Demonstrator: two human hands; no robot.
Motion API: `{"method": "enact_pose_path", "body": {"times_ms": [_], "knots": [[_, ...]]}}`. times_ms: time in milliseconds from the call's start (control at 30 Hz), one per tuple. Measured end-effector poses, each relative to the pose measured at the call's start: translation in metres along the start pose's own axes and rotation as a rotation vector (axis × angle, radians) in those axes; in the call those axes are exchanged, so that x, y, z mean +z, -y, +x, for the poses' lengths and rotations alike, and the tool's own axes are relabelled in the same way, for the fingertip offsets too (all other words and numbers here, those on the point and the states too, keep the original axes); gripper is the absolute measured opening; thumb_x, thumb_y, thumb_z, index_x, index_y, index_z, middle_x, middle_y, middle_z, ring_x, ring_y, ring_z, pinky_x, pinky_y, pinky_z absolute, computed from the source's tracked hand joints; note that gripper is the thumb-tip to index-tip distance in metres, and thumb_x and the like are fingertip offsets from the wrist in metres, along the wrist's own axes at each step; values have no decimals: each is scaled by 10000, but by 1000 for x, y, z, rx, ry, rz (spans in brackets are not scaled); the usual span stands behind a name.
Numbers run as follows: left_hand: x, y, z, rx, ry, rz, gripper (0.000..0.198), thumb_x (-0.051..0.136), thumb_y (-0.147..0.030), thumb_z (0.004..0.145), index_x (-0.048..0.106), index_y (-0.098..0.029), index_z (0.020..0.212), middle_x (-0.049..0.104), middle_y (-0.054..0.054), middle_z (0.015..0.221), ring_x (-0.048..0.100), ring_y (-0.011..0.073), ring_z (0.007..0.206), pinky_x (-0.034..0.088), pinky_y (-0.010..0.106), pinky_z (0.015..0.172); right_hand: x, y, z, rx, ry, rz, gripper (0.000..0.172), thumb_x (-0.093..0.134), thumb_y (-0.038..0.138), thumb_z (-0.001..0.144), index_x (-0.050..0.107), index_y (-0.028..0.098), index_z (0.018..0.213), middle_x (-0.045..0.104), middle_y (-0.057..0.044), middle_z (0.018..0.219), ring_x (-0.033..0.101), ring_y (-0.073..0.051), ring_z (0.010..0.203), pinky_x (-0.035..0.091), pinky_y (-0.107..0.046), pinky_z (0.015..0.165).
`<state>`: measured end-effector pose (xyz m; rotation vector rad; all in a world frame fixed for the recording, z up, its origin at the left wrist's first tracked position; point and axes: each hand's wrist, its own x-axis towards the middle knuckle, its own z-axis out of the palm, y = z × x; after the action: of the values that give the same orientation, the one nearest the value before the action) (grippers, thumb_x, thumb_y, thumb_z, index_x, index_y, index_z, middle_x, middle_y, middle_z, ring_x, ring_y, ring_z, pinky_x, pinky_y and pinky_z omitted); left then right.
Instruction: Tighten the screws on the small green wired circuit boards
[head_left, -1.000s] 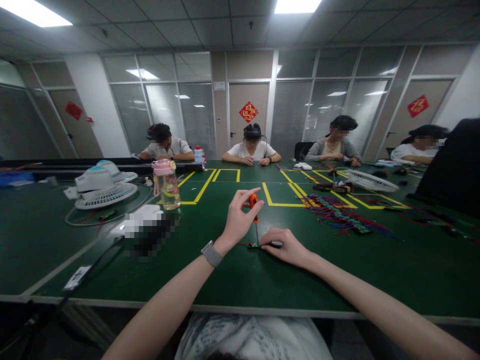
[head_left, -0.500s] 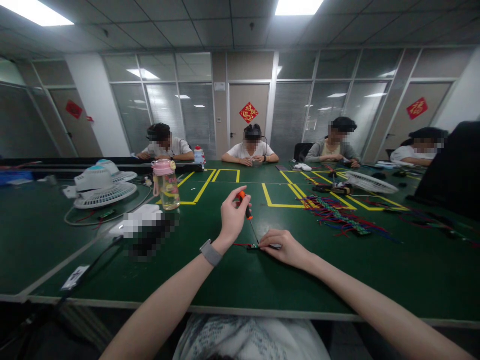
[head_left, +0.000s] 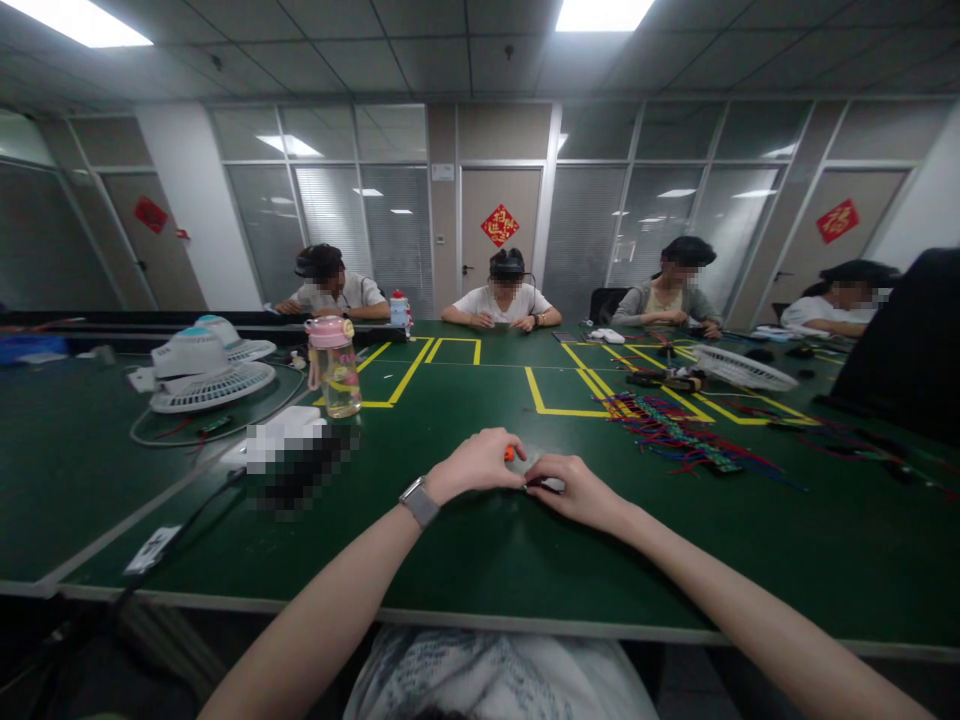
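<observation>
My left hand [head_left: 480,465] rests low on the green table [head_left: 525,560], fingers curled round a small orange-handled screwdriver [head_left: 510,453] of which only a bit of handle shows. My right hand [head_left: 574,490] lies right beside it, fingertips pinched on a small part [head_left: 551,485] with thin wires on the table. The two hands nearly touch. A grey watch sits on my left wrist.
A pink-lidded water bottle [head_left: 332,366] and two white fans [head_left: 210,365] stand at the left, with a cable and a blurred object near them. A bundle of coloured wires [head_left: 675,430] lies at the right. Several people sit along the far side of the table.
My left hand has come down from a raised position to the table, bringing the screwdriver next to my right hand. The right hand has stayed on the small part.
</observation>
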<state>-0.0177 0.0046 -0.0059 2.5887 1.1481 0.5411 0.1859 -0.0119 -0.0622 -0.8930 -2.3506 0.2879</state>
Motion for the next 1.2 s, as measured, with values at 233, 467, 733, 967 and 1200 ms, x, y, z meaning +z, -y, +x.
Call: {"method": "enact_pose_path", "body": {"times_ms": [233, 467, 733, 967, 1200], "knots": [[5, -1, -2, -90, 191, 105, 198, 681, -254, 641, 715, -224, 833, 704, 24, 818, 641, 179, 742, 418, 220, 573, 7, 1, 6, 33, -32, 52, 83, 636, 164, 802, 712, 183, 831, 698, -46, 813, 642, -171, 738, 502, -272, 705], [5, -5, -2, -88, 171, 182, 177, 674, -285, 642, 712, -199, 791, 712, 54, 784, 653, 197, 726, 434, 237, 581, 11, 5, 8, 75, -74, 129, 97, 621, 118, 779, 688, 177, 741, 711, -38, 769, 653, -162, 697, 504, -260, 681], [5, -7, -4, -94, 192, 258, 194, 670, -306, 669, 719, -199, 823, 716, 77, 841, 663, 217, 780, 467, 254, 629, 3, 14, 6, -42, -142, 111, 130, 583, 83, 761, 662, 179, 725, 690, -52, 798, 643, -174, 755, 490, -273, 704], [-17, -6, -3, 70, 59, 26, 339, 686, -491, 727, 723, -224, 933, 690, 40, 956, 637, 195, 880, 463, 250, 730, -1, 10, 7, 218, -162, 404, 145, 673, 261, 775, 658, 164, 669, 718, -43, 759, 659, -185, 746, 497, -300, 751], [-29, -10, -1, 126, -590, -163, 235, 514, -305, 904, 674, -166, 804, 706, 14, 822, 632, 130, 766, 449, 233, 747, 4, 13, 8, 242, -140, 459, 186, 697, 324, 770, 673, 156, 693, 719, -52, 769, 652, -187, 745, 499, -308, 741]]}}
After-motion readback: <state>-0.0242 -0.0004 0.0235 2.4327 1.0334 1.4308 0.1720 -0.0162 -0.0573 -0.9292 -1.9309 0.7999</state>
